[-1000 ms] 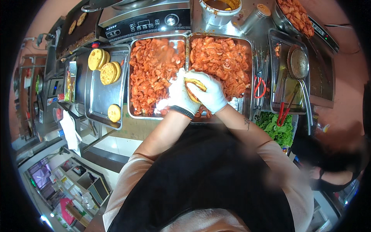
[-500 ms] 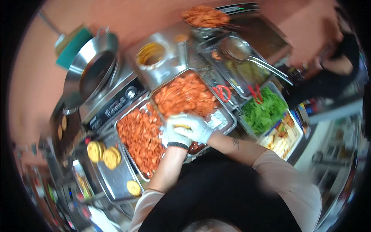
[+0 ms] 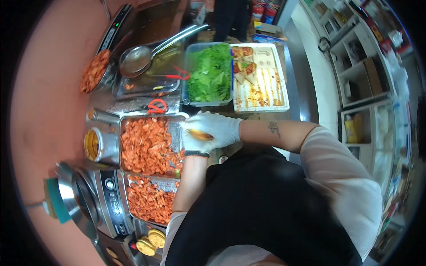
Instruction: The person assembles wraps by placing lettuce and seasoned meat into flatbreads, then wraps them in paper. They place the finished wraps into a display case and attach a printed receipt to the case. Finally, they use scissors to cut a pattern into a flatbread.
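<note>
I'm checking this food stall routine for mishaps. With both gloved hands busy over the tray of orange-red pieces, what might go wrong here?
The left hand and right hand close around a small yellowish bun over the edge of the metal tray; filling might spill off the counter. The red scissors lie close beside the tray, so a reaching hand might catch them.

Both hands [image 3: 208, 133] are hemmed between the meat tray [image 3: 148, 146] and lettuce tub [image 3: 211, 73].
</note>
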Motion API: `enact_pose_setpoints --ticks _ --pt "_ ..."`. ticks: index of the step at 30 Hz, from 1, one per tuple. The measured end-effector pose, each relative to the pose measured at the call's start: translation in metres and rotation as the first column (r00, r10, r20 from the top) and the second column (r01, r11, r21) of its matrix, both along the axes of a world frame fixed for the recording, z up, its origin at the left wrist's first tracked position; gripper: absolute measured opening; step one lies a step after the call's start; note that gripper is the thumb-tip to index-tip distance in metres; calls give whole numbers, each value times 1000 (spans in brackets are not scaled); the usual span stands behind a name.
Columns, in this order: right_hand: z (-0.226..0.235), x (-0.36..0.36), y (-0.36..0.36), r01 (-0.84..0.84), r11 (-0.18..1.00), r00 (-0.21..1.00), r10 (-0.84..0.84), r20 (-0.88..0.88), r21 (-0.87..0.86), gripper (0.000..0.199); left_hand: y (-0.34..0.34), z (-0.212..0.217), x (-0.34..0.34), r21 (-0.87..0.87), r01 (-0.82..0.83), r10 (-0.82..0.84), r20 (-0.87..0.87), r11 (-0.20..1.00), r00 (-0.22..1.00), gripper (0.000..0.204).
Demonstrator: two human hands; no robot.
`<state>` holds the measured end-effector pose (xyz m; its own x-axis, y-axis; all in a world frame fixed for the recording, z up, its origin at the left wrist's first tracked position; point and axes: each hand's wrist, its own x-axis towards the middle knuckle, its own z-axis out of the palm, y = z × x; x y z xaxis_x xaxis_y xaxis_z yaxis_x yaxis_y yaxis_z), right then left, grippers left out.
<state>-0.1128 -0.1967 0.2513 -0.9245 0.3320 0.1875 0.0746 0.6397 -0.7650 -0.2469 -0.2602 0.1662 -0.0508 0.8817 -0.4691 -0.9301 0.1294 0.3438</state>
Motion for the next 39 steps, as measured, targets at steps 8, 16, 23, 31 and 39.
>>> enact_pose_setpoints --ticks 8,16,23,31,39 --pt "-31 146 89 260 951 966 -259 25 -169 94 117 1 112 -36 385 -367 235 922 900 65" --pt "-119 283 158 366 162 465 -885 30 -916 60 271 -68 209 -290 520 -585 -547 803 599 69" --pt "-184 352 172 397 36 219 -974 57 -917 56 412 -102 303 -423 641 237 -684 641 -689 39" --pt "-187 379 172 327 -66 206 -969 139 -943 67 429 -152 332 -493 585 241 -596 644 -766 17" --pt "-155 413 174 252 9 165 -986 33 -968 66 347 -40 309 -709 656 371 -554 257 -745 13"
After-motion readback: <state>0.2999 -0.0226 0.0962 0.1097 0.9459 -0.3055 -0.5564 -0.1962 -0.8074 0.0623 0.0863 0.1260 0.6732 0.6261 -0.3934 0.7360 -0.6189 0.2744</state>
